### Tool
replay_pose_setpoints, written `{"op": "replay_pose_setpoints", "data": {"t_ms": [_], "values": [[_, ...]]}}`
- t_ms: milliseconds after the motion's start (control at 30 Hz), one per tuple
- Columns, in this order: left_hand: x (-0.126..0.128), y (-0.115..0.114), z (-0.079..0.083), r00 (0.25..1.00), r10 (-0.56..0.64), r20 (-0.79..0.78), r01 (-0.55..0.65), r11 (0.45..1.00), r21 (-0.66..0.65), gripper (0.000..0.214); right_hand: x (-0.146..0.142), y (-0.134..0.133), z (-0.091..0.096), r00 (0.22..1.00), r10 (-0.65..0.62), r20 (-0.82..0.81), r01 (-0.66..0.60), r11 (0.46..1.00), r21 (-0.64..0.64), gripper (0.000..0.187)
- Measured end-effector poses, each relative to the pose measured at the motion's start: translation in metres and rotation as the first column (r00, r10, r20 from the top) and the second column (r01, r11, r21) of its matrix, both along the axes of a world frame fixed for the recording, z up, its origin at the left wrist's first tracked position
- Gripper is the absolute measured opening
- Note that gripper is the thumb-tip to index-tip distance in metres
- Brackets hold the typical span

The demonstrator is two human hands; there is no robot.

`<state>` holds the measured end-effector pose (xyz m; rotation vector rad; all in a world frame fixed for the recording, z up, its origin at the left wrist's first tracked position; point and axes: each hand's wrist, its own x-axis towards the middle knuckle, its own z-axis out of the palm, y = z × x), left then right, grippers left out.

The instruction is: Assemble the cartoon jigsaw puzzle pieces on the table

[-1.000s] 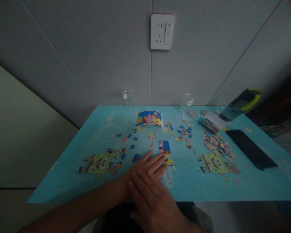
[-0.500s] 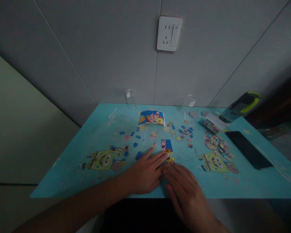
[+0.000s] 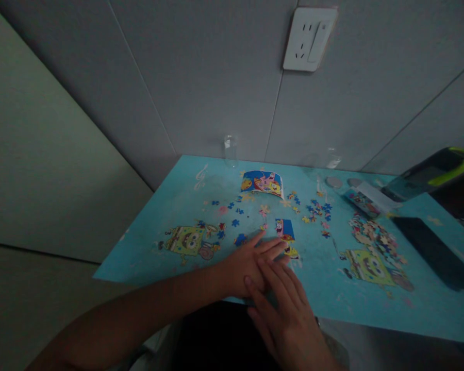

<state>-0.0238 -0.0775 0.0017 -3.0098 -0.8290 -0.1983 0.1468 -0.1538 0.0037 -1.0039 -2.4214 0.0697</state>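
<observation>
My left hand [image 3: 251, 264] lies palm down near the front of the blue table, fingers spread, its fingertips beside a partly joined jigsaw puzzle [image 3: 285, 228] with cartoon figures. Across the back of that hand rest the stretched fingers of my right hand [image 3: 284, 304]. Neither hand visibly holds anything, though the left palm is hidden. A small group of joined blue puzzle pieces [image 3: 240, 239] sits just beyond the left knuckles. Farther back, a curved picture card [image 3: 262, 183] shows the cartoon in colour. Loose blue puzzle pieces [image 3: 319, 208] are scattered right of it.
A heap of puzzle pieces [image 3: 375, 237] lies on the right, beside a dark phone-like slab [image 3: 435, 251]. Behind are a small printed packet [image 3: 361, 202], round lids [image 3: 334, 182], a clear container [image 3: 230, 151] and a bottle with a lime strap [image 3: 425, 172]. A wall socket [image 3: 310, 39] is above.
The head view has turned, so the table appears shifted and tilted. My right hand has slid from the left fingers back over the left hand. The puzzle pieces look unchanged.
</observation>
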Motion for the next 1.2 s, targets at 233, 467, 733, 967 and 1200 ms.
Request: {"op": "replay_pose_setpoints", "data": {"t_ms": [233, 467, 733, 967, 1200], "values": [[0.005, -0.003, 0.004, 0.998, 0.068, -0.016, -0.068, 0.997, -0.032, 0.059, 0.03, 0.013, 0.0, 0.988, -0.153, 0.007, 0.152, 0.985, 0.088, 0.045], [0.005, -0.005, 0.006, 0.995, 0.089, 0.037, -0.091, 0.995, 0.05, 0.053, 0.082, 0.061, 0.011, 0.961, -0.254, -0.105, 0.266, 0.957, 0.12, 0.033], [0.003, -0.01, 0.003, 0.995, 0.003, 0.097, -0.024, 0.977, 0.21, 0.042, 0.102, 0.166, 0.035, 0.935, -0.313, -0.167, 0.342, 0.921, 0.185, 0.021], [-0.023, 0.003, 0.033, 0.956, -0.294, 0.013, 0.258, 0.857, 0.447, 0.025, 0.113, 0.213, 0.016, 0.924, -0.345, -0.167, 0.372, 0.911, 0.177, 0.025], [-0.085, 0.113, 0.038, 0.955, 0.169, 0.243, -0.253, 0.892, 0.375, 0.03, 0.135, 0.204, 0.008, 0.866, -0.422, -0.266, 0.452, 0.89, 0.061, 0.025]]}}
